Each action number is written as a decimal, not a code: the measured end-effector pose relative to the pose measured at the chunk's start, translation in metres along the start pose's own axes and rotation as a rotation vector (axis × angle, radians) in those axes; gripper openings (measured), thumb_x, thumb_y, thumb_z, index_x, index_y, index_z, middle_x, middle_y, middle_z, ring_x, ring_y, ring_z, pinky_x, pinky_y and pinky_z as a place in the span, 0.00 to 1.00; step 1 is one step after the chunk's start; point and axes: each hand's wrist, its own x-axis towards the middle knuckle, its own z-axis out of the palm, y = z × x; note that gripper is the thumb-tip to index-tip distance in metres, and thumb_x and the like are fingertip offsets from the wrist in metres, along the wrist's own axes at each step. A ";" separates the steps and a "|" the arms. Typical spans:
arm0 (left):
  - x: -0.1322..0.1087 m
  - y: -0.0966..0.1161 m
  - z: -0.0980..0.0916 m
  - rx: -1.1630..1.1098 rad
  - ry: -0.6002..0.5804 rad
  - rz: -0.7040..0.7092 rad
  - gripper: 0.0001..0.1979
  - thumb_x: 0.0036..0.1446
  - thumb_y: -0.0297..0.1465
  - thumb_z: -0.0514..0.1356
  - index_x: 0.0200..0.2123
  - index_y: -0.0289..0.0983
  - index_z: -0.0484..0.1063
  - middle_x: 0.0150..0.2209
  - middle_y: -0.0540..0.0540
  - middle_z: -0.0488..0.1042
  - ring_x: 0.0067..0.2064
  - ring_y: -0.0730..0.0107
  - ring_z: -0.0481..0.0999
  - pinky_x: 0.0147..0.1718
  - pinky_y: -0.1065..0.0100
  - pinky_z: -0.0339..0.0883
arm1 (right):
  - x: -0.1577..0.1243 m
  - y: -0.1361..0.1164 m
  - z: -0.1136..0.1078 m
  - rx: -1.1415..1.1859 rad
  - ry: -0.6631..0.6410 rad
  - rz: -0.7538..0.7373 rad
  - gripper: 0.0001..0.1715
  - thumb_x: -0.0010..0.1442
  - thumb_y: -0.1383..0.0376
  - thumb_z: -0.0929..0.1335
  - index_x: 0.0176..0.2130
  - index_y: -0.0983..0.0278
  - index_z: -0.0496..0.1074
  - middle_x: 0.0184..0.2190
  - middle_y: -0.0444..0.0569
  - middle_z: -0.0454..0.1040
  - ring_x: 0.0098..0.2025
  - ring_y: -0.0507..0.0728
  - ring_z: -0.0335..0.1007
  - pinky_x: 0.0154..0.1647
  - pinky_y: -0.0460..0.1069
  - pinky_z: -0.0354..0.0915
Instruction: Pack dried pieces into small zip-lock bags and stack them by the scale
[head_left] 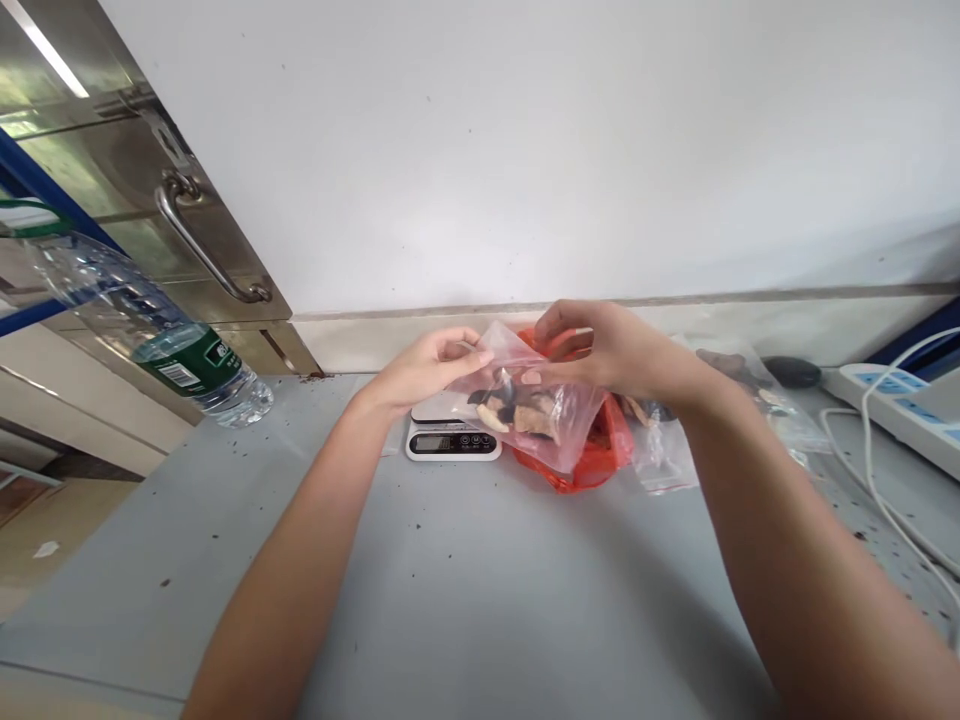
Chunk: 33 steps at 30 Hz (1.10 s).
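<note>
Head view: bag point(536, 412) above flecked tabletop point(450, 610); white wall point(525, 150); metal door point(124, 175)

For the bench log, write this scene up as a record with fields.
Left hand: pinches the clear bag near its upper left
Right hand: grips the same bag, thumb in front
Bag contents: dark and pale pieces
Scale: white, partly hidden by the clear bag
Red bag: behind the clear bag
Bottle: green label, left side
Power strip: far right
</note>
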 end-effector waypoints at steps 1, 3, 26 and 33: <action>0.000 -0.002 -0.004 -0.009 0.008 0.015 0.18 0.56 0.45 0.73 0.34 0.38 0.74 0.35 0.47 0.83 0.41 0.63 0.83 0.45 0.62 0.74 | 0.000 0.000 0.000 -0.045 -0.015 0.048 0.28 0.41 0.48 0.84 0.32 0.60 0.75 0.34 0.49 0.79 0.35 0.59 0.74 0.33 0.52 0.67; 0.000 -0.005 -0.012 -0.046 0.029 0.039 0.18 0.55 0.43 0.74 0.34 0.38 0.73 0.34 0.47 0.84 0.40 0.64 0.83 0.45 0.62 0.74 | 0.000 0.000 -0.003 -0.121 -0.055 0.127 0.27 0.43 0.44 0.82 0.28 0.61 0.77 0.28 0.48 0.76 0.29 0.56 0.68 0.29 0.52 0.61; -0.012 0.008 0.005 0.382 -0.105 0.073 0.13 0.61 0.41 0.66 0.30 0.38 0.76 0.29 0.47 0.81 0.32 0.64 0.78 0.32 0.65 0.69 | 0.016 0.007 0.025 0.165 -0.245 0.147 0.33 0.37 0.38 0.82 0.20 0.61 0.73 0.18 0.41 0.69 0.22 0.50 0.59 0.25 0.50 0.55; -0.014 0.012 0.003 0.396 -0.128 0.060 0.14 0.55 0.28 0.59 0.20 0.38 0.80 0.22 0.49 0.78 0.22 0.74 0.65 0.23 0.68 0.58 | 0.018 0.007 0.031 0.200 -0.231 0.102 0.29 0.38 0.43 0.81 0.21 0.62 0.75 0.21 0.43 0.71 0.25 0.51 0.62 0.27 0.50 0.56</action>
